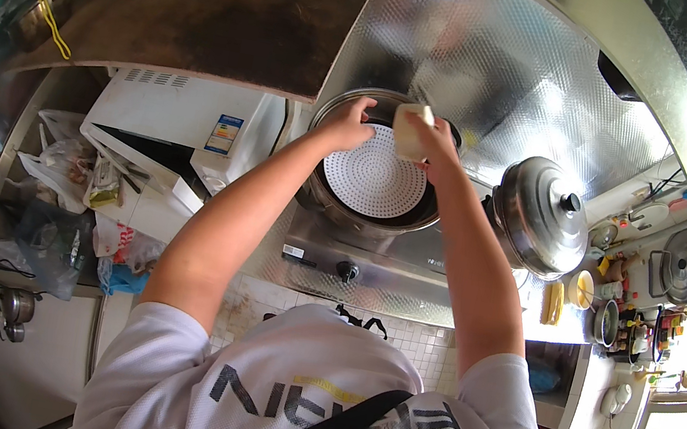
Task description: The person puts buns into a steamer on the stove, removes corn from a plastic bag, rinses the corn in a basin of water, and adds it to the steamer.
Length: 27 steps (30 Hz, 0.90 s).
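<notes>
A white perforated round steamer plate [375, 175] lies inside a large metal pot [352, 222] on the stove. Over the pot's upper left part is my left hand [349, 127], fingers apart, with its fingertips close to the plate's upper edge; nothing shows in it. My right hand [439, 149] grips a pale, folded cloth-like piece [408, 135], held above the right side of the pot; its exact material is hard to tell. The cloth-like piece covers part of the plate's upper right edge.
Right of the pot stands a lidded metal pot [540, 215] with a black knob. The stove's control knob [347, 272] faces me. A white microwave [175, 116] is on the left, beneath a dark wooden board [224, 31]. Bowls and bottles [638, 339] crowd the far right.
</notes>
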{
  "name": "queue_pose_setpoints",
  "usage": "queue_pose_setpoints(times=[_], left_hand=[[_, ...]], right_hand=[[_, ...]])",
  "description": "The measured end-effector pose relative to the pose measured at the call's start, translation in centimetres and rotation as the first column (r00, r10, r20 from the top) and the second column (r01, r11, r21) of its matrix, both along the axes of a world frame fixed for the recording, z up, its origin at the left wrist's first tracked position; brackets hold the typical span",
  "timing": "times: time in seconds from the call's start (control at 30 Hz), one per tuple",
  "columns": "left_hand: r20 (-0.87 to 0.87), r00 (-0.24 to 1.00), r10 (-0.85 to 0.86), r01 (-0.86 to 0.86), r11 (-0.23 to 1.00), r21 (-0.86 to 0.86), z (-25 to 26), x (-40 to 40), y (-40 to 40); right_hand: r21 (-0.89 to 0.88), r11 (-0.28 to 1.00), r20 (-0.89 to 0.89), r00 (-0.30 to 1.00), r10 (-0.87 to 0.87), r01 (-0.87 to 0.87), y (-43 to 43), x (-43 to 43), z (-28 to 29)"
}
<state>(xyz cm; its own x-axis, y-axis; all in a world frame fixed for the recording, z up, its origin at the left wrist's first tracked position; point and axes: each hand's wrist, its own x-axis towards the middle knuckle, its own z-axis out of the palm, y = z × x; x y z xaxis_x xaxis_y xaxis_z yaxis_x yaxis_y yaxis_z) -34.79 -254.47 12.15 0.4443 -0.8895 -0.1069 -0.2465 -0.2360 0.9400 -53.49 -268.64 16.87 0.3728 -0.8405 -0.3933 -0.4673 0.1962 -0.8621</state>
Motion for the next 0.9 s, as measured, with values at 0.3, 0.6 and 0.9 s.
queue_pose_setpoints(times=[0.3,0.6,0.9], left_hand=[[0.562,0.758,-0.332,0.201,0.938,0.283,-1.1,-0.5,0.7],[0.591,0.749,-0.3,0.21,0.953,0.217,-1.3,0.1,-2.7],[0.647,0.762,-0.038,-0.112,0.975,0.19,0.3,0.1,-1.8]], right_hand=[[-0.203,0.852,-0.559,0.772,0.304,-0.483,-0.9,3.8,-4.0],[-0.496,0.632,-0.386,0.804,0.453,-0.595,-1.3,-0.6,-4.7],[-0.55,0.733,-0.365,0.905,0.219,-0.399,-1.0,-0.9,-3.2]])
